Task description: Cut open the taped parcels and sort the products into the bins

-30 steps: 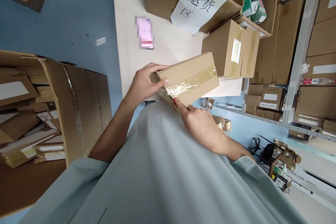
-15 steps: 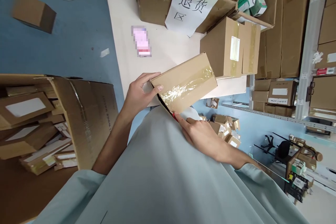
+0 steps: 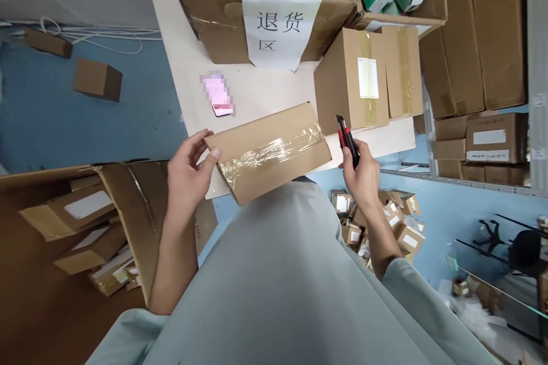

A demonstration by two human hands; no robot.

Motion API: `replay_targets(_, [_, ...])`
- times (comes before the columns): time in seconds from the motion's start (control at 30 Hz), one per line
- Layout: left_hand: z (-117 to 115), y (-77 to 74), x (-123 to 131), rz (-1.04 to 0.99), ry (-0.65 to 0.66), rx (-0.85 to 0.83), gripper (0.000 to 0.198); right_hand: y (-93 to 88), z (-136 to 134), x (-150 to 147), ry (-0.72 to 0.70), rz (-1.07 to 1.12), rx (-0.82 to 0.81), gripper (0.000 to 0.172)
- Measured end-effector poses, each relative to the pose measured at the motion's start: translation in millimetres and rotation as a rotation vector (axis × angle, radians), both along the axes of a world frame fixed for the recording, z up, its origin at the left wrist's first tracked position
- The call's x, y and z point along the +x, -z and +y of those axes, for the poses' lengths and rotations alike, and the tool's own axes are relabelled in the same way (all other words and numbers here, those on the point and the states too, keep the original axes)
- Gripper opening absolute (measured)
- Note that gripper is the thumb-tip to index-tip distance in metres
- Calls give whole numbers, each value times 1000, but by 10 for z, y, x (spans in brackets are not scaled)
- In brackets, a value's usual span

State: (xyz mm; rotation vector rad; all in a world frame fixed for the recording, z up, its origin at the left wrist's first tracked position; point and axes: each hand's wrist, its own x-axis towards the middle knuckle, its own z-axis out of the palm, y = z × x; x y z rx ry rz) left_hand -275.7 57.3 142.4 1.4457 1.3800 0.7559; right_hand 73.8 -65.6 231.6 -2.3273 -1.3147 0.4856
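A taped cardboard box (image 3: 274, 154) lies tilted at the front edge of the white table (image 3: 261, 88), close against my shirt. My left hand (image 3: 190, 168) grips its left end, thumb on the top face and fingers behind. Clear shiny tape runs along the box's upper side. To the right of the box, my right hand (image 3: 362, 174) is closed round a black and red box cutter (image 3: 349, 141), its tip pointing up and away from me. The cutter is apart from the box.
Behind stands an open carton (image 3: 209, 23) of books with a paper sign (image 3: 280, 28). Two taped boxes (image 3: 368, 80) stand at the right. A phone (image 3: 217, 94) lies on the table. Left of me is a large carton (image 3: 128, 205) of parcels; more parcels (image 3: 402, 219) lie on the floor.
My right hand with the box cutter has moved from the box's near left corner to the right, away from the box. The left hand still holds the box, and the view has shifted.
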Motion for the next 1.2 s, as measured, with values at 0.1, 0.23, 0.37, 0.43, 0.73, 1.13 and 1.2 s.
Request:
replay_targets(0.1, [24, -235, 189, 167, -24, 114, 65, 219, 5, 143, 9, 174, -14, 52])
replay_targets(0.23, [-34, -532, 821, 303, 78, 271, 51, 335, -45, 222, 3, 379, -42, 50])
replay_targets(0.37, [-95, -522, 1596, 279, 320, 290, 42, 391, -82, 349, -4, 520, -59, 53])
replay_targets(0.43, [-119, -439, 1872, 313, 377, 302, 38, 424, -91, 428, -8, 570, -68, 54])
replay_targets(0.73, [-187, -288, 2113, 371, 313, 266, 28, 438, 10, 581, -204, 602, -135, 61])
replay_targets(1.13, [-266, -155, 2072, 348, 281, 388, 26, 332, 108, 479, -383, 368, -176, 60])
replay_targets(1.2, [-262, -123, 2064, 339, 281, 417, 26, 312, 93, 438, -379, 323, -179, 60])
